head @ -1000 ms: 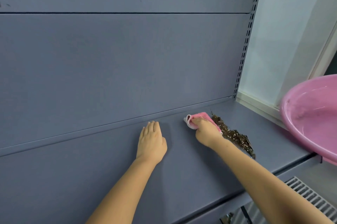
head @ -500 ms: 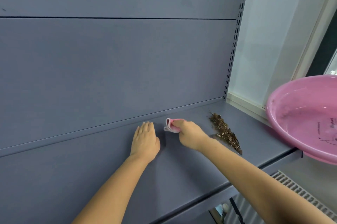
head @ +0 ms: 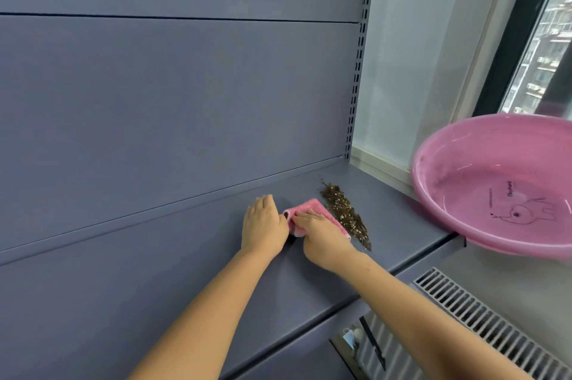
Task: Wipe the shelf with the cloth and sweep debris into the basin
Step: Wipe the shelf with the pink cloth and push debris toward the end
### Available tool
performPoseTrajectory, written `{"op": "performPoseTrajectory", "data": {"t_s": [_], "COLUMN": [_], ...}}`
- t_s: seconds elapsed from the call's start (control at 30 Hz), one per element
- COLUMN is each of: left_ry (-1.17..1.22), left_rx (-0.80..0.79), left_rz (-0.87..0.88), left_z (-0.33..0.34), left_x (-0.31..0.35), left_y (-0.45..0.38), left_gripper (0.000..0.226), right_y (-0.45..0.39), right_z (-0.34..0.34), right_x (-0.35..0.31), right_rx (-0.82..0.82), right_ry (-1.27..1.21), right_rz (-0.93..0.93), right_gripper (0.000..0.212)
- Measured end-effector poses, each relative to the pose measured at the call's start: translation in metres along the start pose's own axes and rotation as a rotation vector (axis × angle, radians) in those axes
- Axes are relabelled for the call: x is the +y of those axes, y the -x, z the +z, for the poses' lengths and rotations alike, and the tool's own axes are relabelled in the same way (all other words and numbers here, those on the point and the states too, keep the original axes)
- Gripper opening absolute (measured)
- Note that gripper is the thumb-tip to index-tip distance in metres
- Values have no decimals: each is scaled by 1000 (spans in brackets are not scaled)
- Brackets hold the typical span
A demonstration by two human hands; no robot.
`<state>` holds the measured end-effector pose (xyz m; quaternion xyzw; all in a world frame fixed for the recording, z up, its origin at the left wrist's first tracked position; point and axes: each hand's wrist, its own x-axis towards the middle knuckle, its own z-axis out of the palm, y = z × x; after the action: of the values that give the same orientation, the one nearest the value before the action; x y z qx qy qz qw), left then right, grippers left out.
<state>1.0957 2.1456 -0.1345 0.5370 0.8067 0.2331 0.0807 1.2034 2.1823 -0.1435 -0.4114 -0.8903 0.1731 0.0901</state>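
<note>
A folded pink cloth (head: 309,207) lies on the grey-blue shelf (head: 154,271). My right hand (head: 322,234) presses down on the cloth with its fingers laid over it. Just left of it, my left hand (head: 263,223) rests flat on the shelf, its thumb side touching the cloth's left edge. A strip of brown debris (head: 343,212) lies along the cloth's right edge. The pink basin (head: 464,144) sits at the shelf's right end, overhanging the edge, with a little residue inside.
The shelf's back panel (head: 185,101) rises behind my hands, with a slotted upright (head: 359,54) at its right. A white wall and a window (head: 548,39) lie beyond. A radiator grille (head: 483,324) sits below the shelf's front edge.
My right hand pulled the cloth left, away from the debris, and has now brought it back right against the debris strip. My left hand has stayed flat on the shelf.
</note>
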Motion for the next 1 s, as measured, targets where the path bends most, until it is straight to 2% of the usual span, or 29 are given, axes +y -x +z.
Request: {"op": "performPoseTrajectory", "data": {"t_s": [0.17,0.4,0.5,0.6,0.67,0.77,0.9,1.0], "left_ry": [-43,-98,-103,-77,-79,-117,-146,-155], "left_rx": [-29,12,15,50,17,-28,5,10], "left_rz": [46,83,87,95,109,135,88,12], "left_z": [12,14,15,13,12,10,-5,-22], "left_x": [3,2,2,1,2,1,-8,-25], "left_y": [-1,1,2,1,2,2,0,-2], "left_gripper": [52,53,50,40,47,53,44,40], "right_y": [5,-2,1,5,11,21,23,21], "right_z": [-15,-34,-29,-7,-1,-16,-34,-32], "right_x": [17,27,10,3,6,17,27,9], "right_rx": [10,0,27,53,6,-18,23,17], "right_ry": [13,-62,-119,-96,-63,-8,-22,-104], "right_rz": [-3,174,87,-2,3,34,140,153], "right_gripper": [61,51,49,26,33,54,51,40]}}
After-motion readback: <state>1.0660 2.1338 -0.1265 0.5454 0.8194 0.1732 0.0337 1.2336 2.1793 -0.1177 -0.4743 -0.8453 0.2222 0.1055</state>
